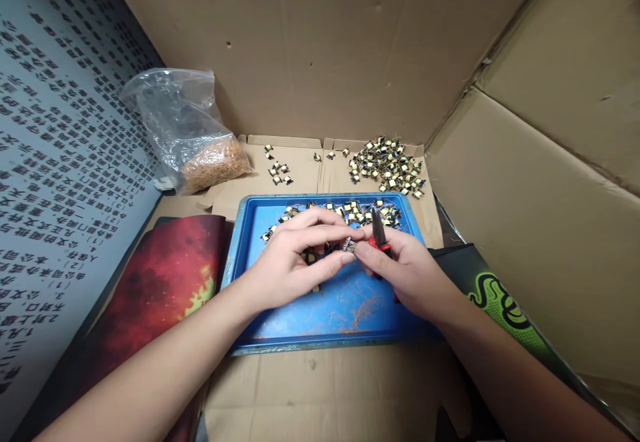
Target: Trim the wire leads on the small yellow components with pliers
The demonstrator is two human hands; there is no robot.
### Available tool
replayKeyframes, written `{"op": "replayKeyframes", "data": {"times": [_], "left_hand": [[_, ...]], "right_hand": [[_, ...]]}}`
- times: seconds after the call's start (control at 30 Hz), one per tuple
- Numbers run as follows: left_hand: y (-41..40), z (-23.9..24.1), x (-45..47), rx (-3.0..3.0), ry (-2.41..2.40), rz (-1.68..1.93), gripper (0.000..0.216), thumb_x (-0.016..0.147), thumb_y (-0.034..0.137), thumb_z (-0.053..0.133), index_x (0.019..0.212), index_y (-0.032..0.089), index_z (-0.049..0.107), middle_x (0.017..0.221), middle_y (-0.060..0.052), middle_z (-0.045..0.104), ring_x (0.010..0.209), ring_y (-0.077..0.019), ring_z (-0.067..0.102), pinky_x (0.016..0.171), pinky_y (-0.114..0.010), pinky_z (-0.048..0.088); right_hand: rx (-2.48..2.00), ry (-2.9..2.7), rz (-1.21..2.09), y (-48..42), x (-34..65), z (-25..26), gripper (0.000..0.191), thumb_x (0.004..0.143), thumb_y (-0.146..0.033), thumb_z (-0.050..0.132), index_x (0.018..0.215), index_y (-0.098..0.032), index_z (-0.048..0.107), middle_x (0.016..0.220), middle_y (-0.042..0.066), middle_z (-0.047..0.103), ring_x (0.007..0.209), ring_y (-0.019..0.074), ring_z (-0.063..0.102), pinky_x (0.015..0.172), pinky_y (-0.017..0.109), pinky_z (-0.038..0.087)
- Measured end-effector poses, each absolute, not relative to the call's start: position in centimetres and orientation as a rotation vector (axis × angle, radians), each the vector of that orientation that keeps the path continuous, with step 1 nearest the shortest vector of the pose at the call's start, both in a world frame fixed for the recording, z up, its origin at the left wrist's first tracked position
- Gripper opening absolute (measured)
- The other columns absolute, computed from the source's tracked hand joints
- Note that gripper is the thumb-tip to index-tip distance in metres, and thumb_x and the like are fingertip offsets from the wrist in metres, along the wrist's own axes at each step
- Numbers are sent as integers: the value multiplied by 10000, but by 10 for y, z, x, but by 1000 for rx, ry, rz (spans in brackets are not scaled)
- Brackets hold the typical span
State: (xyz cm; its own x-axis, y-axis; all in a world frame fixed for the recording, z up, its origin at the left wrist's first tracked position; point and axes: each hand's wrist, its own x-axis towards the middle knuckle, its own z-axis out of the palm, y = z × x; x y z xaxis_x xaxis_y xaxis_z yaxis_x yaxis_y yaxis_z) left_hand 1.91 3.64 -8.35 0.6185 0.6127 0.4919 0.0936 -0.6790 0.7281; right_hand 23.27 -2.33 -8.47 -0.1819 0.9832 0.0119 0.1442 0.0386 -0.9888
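Over the blue tray (300,335), my left hand (295,249) pinches a small coil transformer (349,245) between thumb and fingertips, its row of metal pins showing. My right hand (405,262) grips red-handled cutters (379,232) in the palm, dark blades pointing up and away. The right thumb and fingertip also meet at the transformer's right side. Beyond my hands, several yellow-taped coil transformers (353,212) with thin wires lie along the tray's far side. Copper wire scraps (363,314) are scattered on the tray's near part. My fingers hide much of the held piece.
A heap of similar transformers (387,162) sits on cardboard behind the tray, with a few loose ones (280,170) to its left. A clear plastic bag (210,155) of copper-coloured wire stands back left. Cardboard walls (325,49) enclose the back and right. Dark printed mats (165,282) flank the tray.
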Motion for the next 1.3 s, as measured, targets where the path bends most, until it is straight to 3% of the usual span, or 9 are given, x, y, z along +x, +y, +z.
{"op": "replayKeyframes", "data": {"times": [0.17,0.27,0.37,0.43,0.57,0.67,0.87,1.2,1.3], "left_hand": [[37,-85,20,2279,606,1112,162,925,241,775,1074,179,773,1018,-77,793,955,-190,735,895,-324,590],[33,-85,22,2366,622,1060,137,944,247,738,1058,176,767,930,-56,795,828,-162,734,780,-282,583],[30,-84,24,2373,672,1038,101,941,250,739,1003,173,758,836,-27,761,745,-138,700,716,-254,548],[29,-83,24,2338,703,997,124,937,278,758,996,169,752,834,-21,745,750,-134,686,722,-250,534],[31,-79,22,2241,647,802,308,940,382,775,1165,174,741,956,-35,761,824,-152,683,752,-264,517],[32,-76,20,2204,614,718,264,1007,371,677,1178,181,738,908,-29,739,798,-154,663,724,-266,489],[32,-73,19,2283,554,612,279,1077,346,551,948,170,725,798,-21,689,750,-153,634,740,-272,470],[34,-77,18,2206,495,692,218,1073,281,573,975,185,743,910,-29,780,829,-155,706,814,-262,503],[35,-79,18,2064,552,731,242,1090,322,536,1009,176,711,928,-47,755,860,-165,691,827,-281,509]], "right_hand": [[-1213,-1331,1188,-30,231,-86,313,933,-445,737,1128,-209,672,678,-78,418,575,110,378,550,265,329],[-1221,-1399,1074,-32,226,-86,228,916,-361,759,1075,-205,714,659,-86,369,553,97,354,535,258,317],[-1274,-1444,908,-31,223,-85,107,933,-304,721,938,-198,730,656,-62,445,596,110,426,575,263,367],[-1276,-1461,899,-30,224,-85,117,936,-300,710,881,-197,714,694,-34,545,637,123,496,605,269,412],[-1237,-1487,1023,-28,228,-85,159,960,-326,682,862,-201,680,798,3,651,717,147,579,661,282,467],[-1242,-1529,1023,-28,230,-85,166,990,-344,659,895,-210,681,833,1,654,754,150,582,695,287,464],[-1253,-1646,878,-30,231,-84,172,1015,-324,627,888,-215,668,818,-9,609,762,151,564,743,307,443],[-1329,-1570,973,-29,230,-82,213,1029,-324,575,849,-211,581,774,-16,556,716,147,508,678,295,410],[-1334,-1554,981,-28,237,-84,151,1046,-339,555,960,-216,574,878,5,584,792,158,546,723,296,443]]}}
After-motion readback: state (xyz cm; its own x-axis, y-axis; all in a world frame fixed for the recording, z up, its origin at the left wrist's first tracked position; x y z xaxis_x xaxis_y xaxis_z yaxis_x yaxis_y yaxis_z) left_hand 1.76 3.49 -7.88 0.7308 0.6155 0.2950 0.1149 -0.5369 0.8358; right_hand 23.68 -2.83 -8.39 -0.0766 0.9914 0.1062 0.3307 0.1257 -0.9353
